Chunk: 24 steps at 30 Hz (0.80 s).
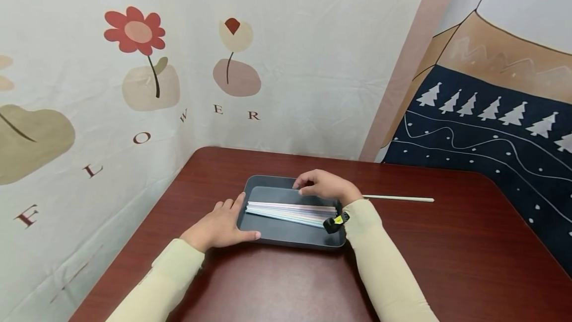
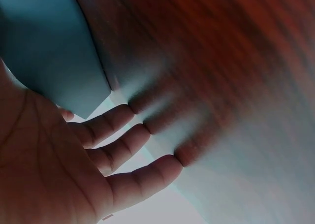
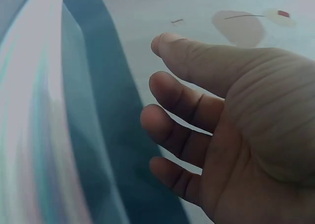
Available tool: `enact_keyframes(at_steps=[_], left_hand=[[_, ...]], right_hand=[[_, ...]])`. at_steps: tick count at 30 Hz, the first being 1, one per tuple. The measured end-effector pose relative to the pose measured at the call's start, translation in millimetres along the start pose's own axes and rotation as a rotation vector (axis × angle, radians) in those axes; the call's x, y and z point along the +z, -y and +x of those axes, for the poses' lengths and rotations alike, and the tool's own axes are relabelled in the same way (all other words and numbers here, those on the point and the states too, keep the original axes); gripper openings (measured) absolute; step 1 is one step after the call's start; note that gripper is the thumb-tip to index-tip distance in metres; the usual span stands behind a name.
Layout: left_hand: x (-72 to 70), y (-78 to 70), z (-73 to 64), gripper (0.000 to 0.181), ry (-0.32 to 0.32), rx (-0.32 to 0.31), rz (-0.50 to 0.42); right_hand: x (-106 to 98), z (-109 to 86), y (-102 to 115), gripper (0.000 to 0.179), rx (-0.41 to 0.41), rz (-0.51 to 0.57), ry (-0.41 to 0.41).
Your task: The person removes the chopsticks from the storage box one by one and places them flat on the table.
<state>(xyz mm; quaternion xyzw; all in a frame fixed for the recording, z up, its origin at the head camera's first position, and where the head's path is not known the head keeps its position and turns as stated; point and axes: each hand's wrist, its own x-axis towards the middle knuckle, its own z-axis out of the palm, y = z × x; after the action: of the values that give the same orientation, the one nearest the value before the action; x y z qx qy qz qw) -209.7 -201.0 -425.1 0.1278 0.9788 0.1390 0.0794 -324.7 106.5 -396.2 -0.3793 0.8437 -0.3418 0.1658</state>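
A dark grey rectangular tray (image 1: pixel 279 232) lies on the table. Inside it is a bundle of long thin pastel sticks that look like straws (image 1: pixel 286 210), running lengthwise and fanning slightly toward the right. My left hand (image 1: pixel 221 225) rests at the tray's left end, fingers spread along the side and thumb at the near left corner. In the left wrist view its fingers (image 2: pixel 142 182) are nearly straight. Over the tray's far right part hovers my right hand (image 1: pixel 328 185), fingers loosely bent. The right wrist view shows nothing between its fingers (image 3: pixel 170 138), with the straws off to one side.
A pale thin stick (image 1: pixel 402 198) lies on the dark red table (image 1: pixel 447 242), right of the tray and partly hidden behind my right wrist. A black and yellow device (image 1: pixel 335 222) is strapped at that wrist. A flower-printed curtain (image 1: pixel 304 63) hangs beyond the table's far edge.
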Motion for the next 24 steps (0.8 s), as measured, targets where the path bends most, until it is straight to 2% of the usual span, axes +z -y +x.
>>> enact_keyframes(at_steps=[4,8,17,24], left_hand=[[-1.1,-0.7,-0.2,0.129,-0.002,0.001,0.000],[-0.5,-0.3,-0.2,0.129,-0.004,0.000,0.002],[-0.1,-0.5,0.3,0.129,-0.004,0.002,0.002],[-0.6,-0.2,-1.0,0.128,-0.010,0.011,-0.007]], right_hand=[[15,10.5,-3,0.018,-0.008,0.029,0.026],[26,16.9,-7,0.017,0.020,0.050,0.034],[34,18.5,-10,0.015,0.125,0.047,0.044],[39,20.4,-12,0.014,0.149,0.018,0.049]])
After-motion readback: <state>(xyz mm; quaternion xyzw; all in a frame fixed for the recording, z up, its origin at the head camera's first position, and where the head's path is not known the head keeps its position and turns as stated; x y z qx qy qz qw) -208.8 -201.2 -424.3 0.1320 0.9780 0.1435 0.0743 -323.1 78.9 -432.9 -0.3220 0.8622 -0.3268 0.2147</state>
